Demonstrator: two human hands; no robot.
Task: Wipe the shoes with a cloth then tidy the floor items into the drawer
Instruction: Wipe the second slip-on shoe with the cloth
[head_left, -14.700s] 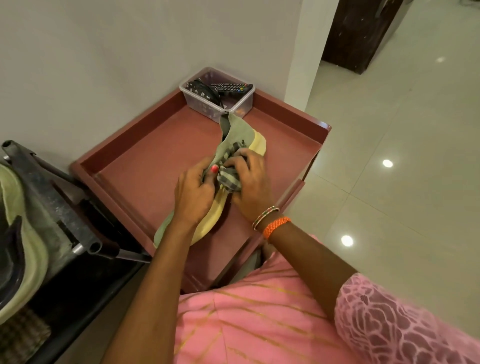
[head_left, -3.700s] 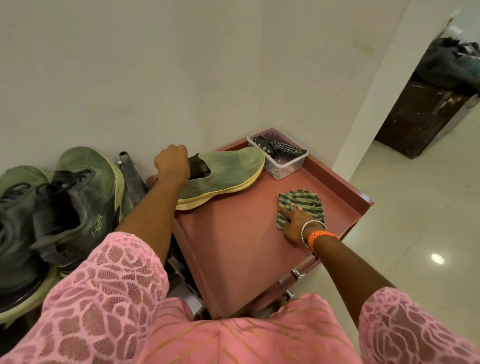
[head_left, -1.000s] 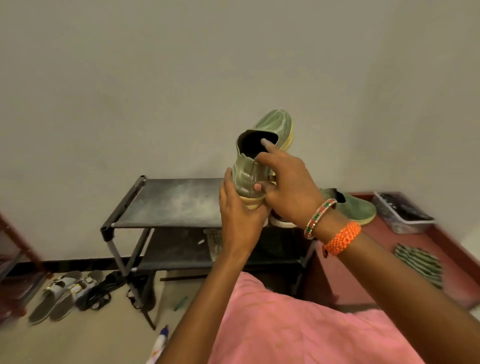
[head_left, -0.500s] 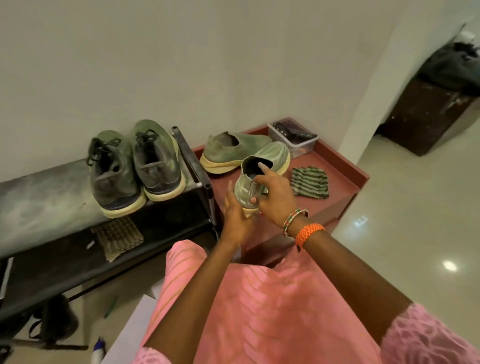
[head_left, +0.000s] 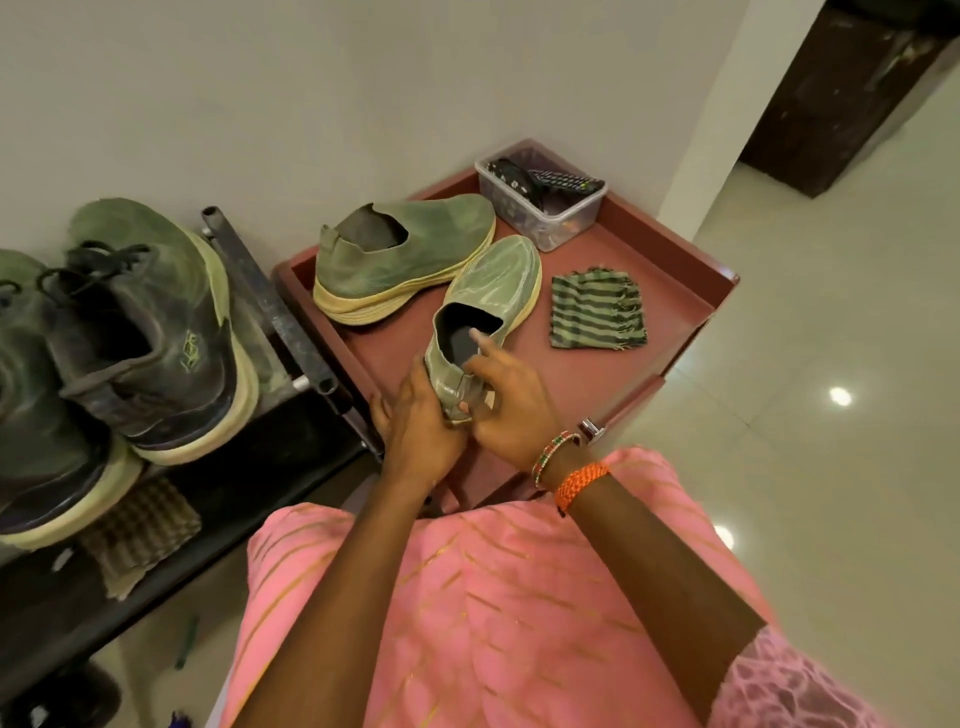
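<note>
Both hands clamped on the heel of a pale green slip-on shoe (head_left: 493, 291), toe pointing away over the red counter (head_left: 613, 364). Left hand (head_left: 423, 415) cupped under and around the heel; right hand (head_left: 506, 400) curled round the heel's other side, forefinger (head_left: 480, 343) stretched to the rim of the dark opening.

Just beyond, touching or nearly touching, the darker green mate (head_left: 400, 254), lying crosswise near the wall. To the right, apart from both, a folded striped cloth (head_left: 597, 312) with fringed edges, flat on the counter. In the far corner a clear plastic tub (head_left: 540, 208) with remotes (head_left: 566, 182) inside. Left of the counter a black metal rack (head_left: 270, 296), dusty, with two laced dark green sneakers (head_left: 150, 332) on top and a woven mat (head_left: 140, 530) on the lower shelf. Pink sleeve (head_left: 789, 680), beaded and orange bangles (head_left: 576, 478) at the right wrist. Glossy pale tile floor (head_left: 831, 312) on the right.

Compared with half a second back: shoe lower and closer to the counter, same two-handed hold; mate, cloth and tub unmoved.

Knit uppers, thick cream soles; raised lip all round the counter.
</note>
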